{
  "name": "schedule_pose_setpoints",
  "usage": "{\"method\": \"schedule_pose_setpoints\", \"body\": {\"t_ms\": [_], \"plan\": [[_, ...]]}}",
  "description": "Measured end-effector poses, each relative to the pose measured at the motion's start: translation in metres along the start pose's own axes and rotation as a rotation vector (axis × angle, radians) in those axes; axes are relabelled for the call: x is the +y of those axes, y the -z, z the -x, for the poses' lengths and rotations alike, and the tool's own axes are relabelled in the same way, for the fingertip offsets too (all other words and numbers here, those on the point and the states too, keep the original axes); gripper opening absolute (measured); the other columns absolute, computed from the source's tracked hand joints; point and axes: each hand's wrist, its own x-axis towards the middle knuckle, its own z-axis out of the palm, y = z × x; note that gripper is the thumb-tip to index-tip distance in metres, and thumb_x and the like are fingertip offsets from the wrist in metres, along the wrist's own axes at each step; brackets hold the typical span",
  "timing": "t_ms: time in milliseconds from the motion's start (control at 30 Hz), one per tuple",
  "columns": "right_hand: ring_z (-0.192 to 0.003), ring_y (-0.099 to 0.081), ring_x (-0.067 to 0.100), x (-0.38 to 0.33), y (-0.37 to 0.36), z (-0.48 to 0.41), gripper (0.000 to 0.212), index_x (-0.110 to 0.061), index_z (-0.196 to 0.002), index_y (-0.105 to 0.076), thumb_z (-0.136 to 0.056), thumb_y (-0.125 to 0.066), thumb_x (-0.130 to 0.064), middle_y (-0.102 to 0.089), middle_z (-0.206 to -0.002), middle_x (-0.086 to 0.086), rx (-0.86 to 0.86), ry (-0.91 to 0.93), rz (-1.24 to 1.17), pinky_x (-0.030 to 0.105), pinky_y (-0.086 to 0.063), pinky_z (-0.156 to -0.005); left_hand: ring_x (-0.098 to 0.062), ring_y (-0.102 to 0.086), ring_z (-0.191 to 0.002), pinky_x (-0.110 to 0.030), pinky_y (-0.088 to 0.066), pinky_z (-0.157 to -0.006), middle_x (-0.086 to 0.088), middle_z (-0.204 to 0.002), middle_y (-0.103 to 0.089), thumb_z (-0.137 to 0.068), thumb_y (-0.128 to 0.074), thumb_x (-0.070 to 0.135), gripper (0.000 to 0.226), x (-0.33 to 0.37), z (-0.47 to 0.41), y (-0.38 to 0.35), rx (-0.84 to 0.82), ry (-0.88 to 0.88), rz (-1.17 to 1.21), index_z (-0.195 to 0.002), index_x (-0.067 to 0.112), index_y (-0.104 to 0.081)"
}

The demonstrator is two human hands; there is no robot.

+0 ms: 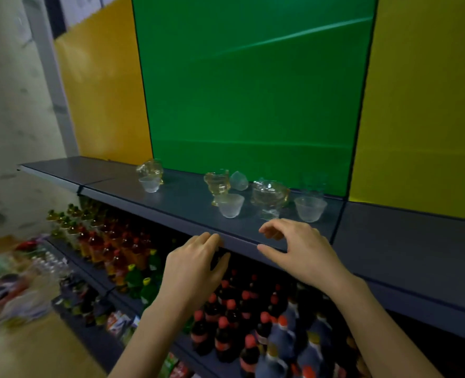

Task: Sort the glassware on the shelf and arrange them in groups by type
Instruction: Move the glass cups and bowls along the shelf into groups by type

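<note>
"What's up there, starting from the left?"

"On the grey shelf (111,184), far left, there's an amber glass (150,168) with a small frosted cup (149,184) touching its front. Well apart, toward the middle, is an amber goblet (217,184). A tipped frosted cup (239,180) lies on its side just beside it, and a middle frosted cup (230,205) stands upright in front. Then come a footed amber bowl (270,192), a clear tumbler (313,182) at the back that's hard to make out, and a last frosted cup (310,209)."

"And the hands?"

"Both have nothing in them. The left hand (196,266) is at the shelf's front lip with its fingers relaxed and a little bent, below the middle frosted cup and apart from it. The right hand (299,249) hangs over the shelf's front, fingers loosely curled and thumb out. The footed amber bowl is just beyond its fingertips and looks untouched."

"How will the glass handle?"

"Light, stiff, brittle and smooth, I'd say, though the frosted ones likely grip better. I'd take the cups round the wall. The goblet and bowl look top-heavy, so hold those low at the stem. The tipped one might roll."
</note>
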Motion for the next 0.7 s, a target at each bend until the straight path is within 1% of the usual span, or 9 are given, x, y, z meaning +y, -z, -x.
{"method": "schedule_pose_setpoints", "body": {"t_ms": [100, 200, 267, 333, 400, 500, 567, 633, 700], "plan": [[-0.104, -0.056, 0.008, -0.02, -0.024, -0.026, 0.032, -0.033, -0.112, -0.054, -0.083, -0.056, -0.048, -0.06, -0.11, -0.015, 0.009, -0.036, -0.023, 0.036, -0.049, -0.089, -0.015, -0.064, -0.073, -0.023, -0.035, -0.044, 0.008, -0.079, -0.064, -0.079, -0.043, 0.043, 0.028, -0.038, 0.002, -0.003, -0.013, 0.008, 0.015, -0.085, 0.021, -0.06], [-0.104, -0.055, 0.009, -0.034, -0.042, -0.05, 0.032, -0.033, -0.111, -0.054, -0.083, -0.057, -0.047, -0.06, -0.109, -0.015, 0.013, -0.06, -0.032, 0.036, -0.049, -0.088, -0.016, -0.065, -0.072, -0.023, -0.037, -0.044, 0.007, -0.079, -0.065, -0.077, -0.052, 0.037, 0.022, -0.072, -0.002, -0.007, -0.03, 0.009, 0.027, -0.087, 0.02, -0.062], [-0.105, -0.055, 0.008, -0.041, -0.052, -0.064, 0.033, -0.032, -0.112, -0.054, -0.083, -0.057, -0.046, -0.059, -0.111, -0.014, 0.02, -0.076, -0.025, 0.035, -0.048, -0.088, -0.016, -0.064, -0.075, -0.024, -0.038, -0.047, 0.007, -0.08, -0.065, -0.078, -0.049, 0.039, 0.023, -0.091, -0.009, -0.013, -0.047, 0.009, 0.043, -0.087, 0.02, -0.061], [-0.106, -0.055, 0.008, -0.044, -0.06, -0.078, 0.033, -0.03, -0.112, -0.055, -0.083, -0.057, -0.045, -0.06, -0.113, -0.013, 0.042, -0.089, -0.013, 0.034, -0.048, -0.088, -0.017, -0.063, -0.078, -0.027, -0.042, -0.05, 0.006, -0.081, -0.063, -0.08, -0.04, 0.043, 0.031, -0.109, -0.019, -0.021, -0.056, 0.011, 0.068, -0.087, 0.02, -0.059], [-0.105, -0.056, 0.009, -0.046, -0.066, -0.092, 0.033, -0.027, -0.112, -0.056, -0.083, -0.059, -0.042, -0.061, -0.114, -0.011, 0.066, -0.1, -0.013, 0.033, -0.048, -0.089, -0.02, -0.062, -0.078, -0.031, -0.045, -0.056, 0.004, -0.08, -0.064, -0.079, -0.037, 0.044, 0.034, -0.125, -0.033, -0.031, -0.04, -0.001, 0.08, -0.086, 0.019, -0.059], [-0.106, -0.056, 0.01, -0.045, -0.073, -0.112, 0.034, -0.023, -0.113, -0.057, -0.082, -0.06, -0.039, -0.061, -0.114, -0.007, 0.114, -0.112, -0.022, 0.032, -0.047, -0.091, -0.024, -0.062, -0.08, -0.031, -0.047, -0.062, 0.002, -0.082, -0.065, -0.078, -0.042, 0.042, 0.031, -0.144, -0.056, -0.046, 0.011, -0.008, 0.09, -0.086, 0.017, -0.06], [-0.11, -0.054, 0.011, -0.043, -0.078, -0.125, 0.037, -0.022, -0.116, -0.055, -0.083, -0.059, -0.038, -0.059, -0.117, -0.006, 0.158, -0.116, -0.012, 0.03, -0.044, -0.094, -0.026, -0.062, -0.082, -0.032, -0.048, -0.064, 0.0, -0.085, -0.066, -0.079, -0.05, 0.038, 0.028, -0.154, -0.073, -0.059, 0.045, -0.014, 0.12, -0.089, 0.015, -0.061], [-0.115, -0.049, 0.011, -0.041, -0.082, -0.137, 0.041, -0.023, -0.121, -0.051, -0.084, -0.059, -0.039, -0.055, -0.122, -0.007, 0.195, -0.132, -0.001, 0.03, -0.04, -0.098, -0.026, -0.062, -0.088, -0.034, -0.047, -0.066, -0.001, -0.091, -0.066, -0.08, -0.059, 0.033, 0.025, -0.163, -0.091, -0.071, 0.066, -0.011, 0.171, -0.094, 0.013, -0.061], [-0.119, -0.045, 0.011, -0.037, -0.085, -0.149, 0.046, -0.023, -0.126, -0.047, -0.084, -0.058, -0.039, -0.051, -0.127, -0.007, 0.226, -0.158, 0.011, 0.029, -0.037, -0.102, -0.024, -0.06, -0.095, -0.034, -0.046, -0.069, 0.0, -0.098, -0.065, -0.082, -0.06, 0.032, 0.026, -0.169, -0.109, -0.081, 0.069, 0.0, 0.244, -0.101, 0.014, -0.059]]}}
